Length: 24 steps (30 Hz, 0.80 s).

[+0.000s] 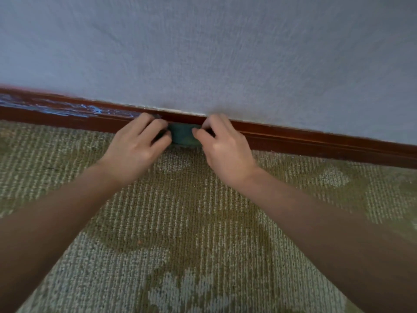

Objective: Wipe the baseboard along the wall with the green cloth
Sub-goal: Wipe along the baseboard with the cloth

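A dark red-brown wooden baseboard [304, 137] runs along the foot of the wall, from upper left down to the right. A small folded green cloth [182, 134] sits against the baseboard at the centre. My left hand [137, 147] grips the cloth's left end with curled fingers. My right hand [222, 144] pinches its right end between thumb and fingers. Only the middle of the cloth shows between the two hands. Left of the hands the baseboard has a wet, bluish sheen [67, 109].
A pale blue-grey textured wall [203, 53] rises above the baseboard. An olive and pale patterned carpet [180, 211] covers the floor under both forearms and reaches the baseboard's foot.
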Each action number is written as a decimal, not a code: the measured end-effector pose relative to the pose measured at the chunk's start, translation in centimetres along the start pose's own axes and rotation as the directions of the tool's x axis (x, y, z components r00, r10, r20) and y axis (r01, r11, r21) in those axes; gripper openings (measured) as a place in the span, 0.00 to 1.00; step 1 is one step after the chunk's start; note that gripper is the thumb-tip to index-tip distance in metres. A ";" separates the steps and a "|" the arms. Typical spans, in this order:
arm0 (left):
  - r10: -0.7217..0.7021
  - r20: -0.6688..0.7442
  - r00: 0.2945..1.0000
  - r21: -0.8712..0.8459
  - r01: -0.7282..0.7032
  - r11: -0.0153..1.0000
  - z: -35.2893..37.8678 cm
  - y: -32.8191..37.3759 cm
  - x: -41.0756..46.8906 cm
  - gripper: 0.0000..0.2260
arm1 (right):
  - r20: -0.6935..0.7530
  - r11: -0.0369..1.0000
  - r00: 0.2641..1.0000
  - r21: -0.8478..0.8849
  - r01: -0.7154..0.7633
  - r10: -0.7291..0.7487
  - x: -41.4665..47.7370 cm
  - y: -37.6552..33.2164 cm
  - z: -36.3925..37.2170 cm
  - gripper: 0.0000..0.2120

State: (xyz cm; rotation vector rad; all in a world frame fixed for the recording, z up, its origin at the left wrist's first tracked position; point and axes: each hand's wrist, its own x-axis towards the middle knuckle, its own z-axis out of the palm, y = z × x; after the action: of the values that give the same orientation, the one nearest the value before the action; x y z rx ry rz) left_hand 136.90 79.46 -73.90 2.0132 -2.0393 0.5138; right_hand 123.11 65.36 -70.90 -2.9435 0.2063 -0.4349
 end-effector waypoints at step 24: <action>0.052 0.029 0.998 -0.006 -0.052 0.999 -0.5 -0.4 0.3 0.05 | -0.088 0.993 0.995 -0.109 0.042 -0.052 0.1 0.0 1.4 0.09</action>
State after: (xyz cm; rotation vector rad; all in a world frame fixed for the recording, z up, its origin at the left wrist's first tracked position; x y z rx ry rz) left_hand 137.20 79.34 -73.28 1.9806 -2.1133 0.4917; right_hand 123.63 65.56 -72.16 -3.0419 0.1766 -0.5822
